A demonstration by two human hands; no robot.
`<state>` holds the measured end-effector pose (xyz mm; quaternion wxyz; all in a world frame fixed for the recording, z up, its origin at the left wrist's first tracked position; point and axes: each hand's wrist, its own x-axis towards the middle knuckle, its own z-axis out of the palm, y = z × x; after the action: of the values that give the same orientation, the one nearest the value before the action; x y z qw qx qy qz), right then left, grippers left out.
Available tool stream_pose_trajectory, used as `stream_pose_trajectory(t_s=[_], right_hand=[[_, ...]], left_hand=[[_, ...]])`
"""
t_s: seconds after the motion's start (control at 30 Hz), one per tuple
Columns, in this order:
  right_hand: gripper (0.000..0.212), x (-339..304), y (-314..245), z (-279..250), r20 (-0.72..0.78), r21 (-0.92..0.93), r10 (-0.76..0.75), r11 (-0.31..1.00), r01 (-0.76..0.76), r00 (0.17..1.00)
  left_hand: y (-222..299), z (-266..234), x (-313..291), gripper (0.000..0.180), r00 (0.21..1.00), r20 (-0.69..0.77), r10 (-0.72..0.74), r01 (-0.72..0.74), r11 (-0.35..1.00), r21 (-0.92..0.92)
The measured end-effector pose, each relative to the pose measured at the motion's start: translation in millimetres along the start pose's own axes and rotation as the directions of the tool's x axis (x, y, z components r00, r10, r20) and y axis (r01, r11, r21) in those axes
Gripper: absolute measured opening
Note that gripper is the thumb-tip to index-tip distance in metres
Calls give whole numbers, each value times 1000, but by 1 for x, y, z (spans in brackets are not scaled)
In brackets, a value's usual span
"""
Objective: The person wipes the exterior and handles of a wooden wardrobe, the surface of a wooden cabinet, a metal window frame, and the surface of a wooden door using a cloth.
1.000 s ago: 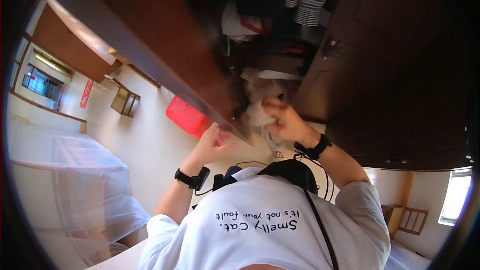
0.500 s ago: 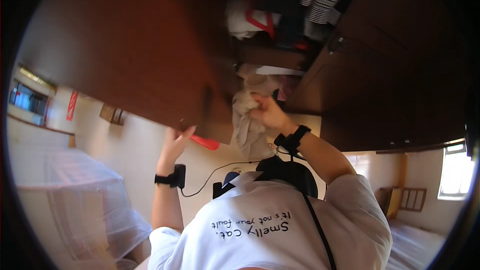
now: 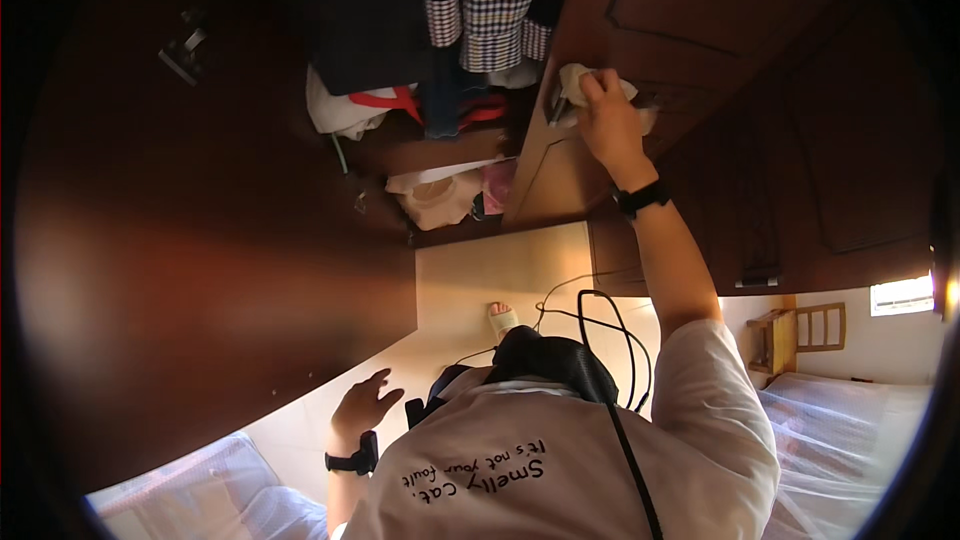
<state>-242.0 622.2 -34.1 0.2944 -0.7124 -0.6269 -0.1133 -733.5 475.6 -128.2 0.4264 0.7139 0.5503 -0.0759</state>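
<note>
My right hand (image 3: pixel 612 125) is closed on a bunched pale beige cloth (image 3: pixel 577 85) and presses it against the right-hand dark wooden wardrobe door (image 3: pixel 680 0). Next to the cloth, a metal fitting on the door shows in part. My left hand (image 3: pixel 365 405) is low on the left, just off the lower edge of the left wardrobe door (image 3: pixel 230 320). Its fingers are apart and nothing is in them. Each wrist wears a black strap with a small device.
Between the doors, checked-sleeve clothing (image 3: pixel 495 5) hangs above a white garment (image 3: pixel 345 105) with red straps. Folded beige clothes (image 3: pixel 435 198) lie on a lower shelf. Black cables (image 3: pixel 610 320) dangle beside me. Netting-draped beds and a wooden chair (image 3: pixel 822 328) stand behind.
My right hand has carried the cloth up and right onto the right door. My left hand has dropped away from the left door's edge, and the red object beside it is out of sight.
</note>
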Motion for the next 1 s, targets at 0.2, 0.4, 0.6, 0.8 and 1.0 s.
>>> stream_pose_trajectory(t_s=[0.2, 0.4, 0.6, 0.8, 1.0], right_hand=[[37, -27, 73, 40, 72, 640, 57, 763, -90, 996], [36, -42, 33, 91, 272, 825, 274, 428, -370, 923], [41, -51, 33, 105, 107, 635, 318, 707, -311, 942], [37, -82, 43, 63, 165, 642, 376, 661, -389, 912], [33, -86, 41, -44, -186, 927, 535, 372, -33, 824]], left_hand=[[132, -46, 88, 51, 869, -91, 486, -468, 868, 166], [272, -116, 179, 58, 630, -395, 668, -704, 707, 73], [370, -138, 232, 58, 560, -535, 633, -796, 589, -136], [394, -137, 238, 43, 616, -579, 534, -736, 652, -181], [393, -113, 215, 35, 396, -602, 693, -817, 566, 114]])
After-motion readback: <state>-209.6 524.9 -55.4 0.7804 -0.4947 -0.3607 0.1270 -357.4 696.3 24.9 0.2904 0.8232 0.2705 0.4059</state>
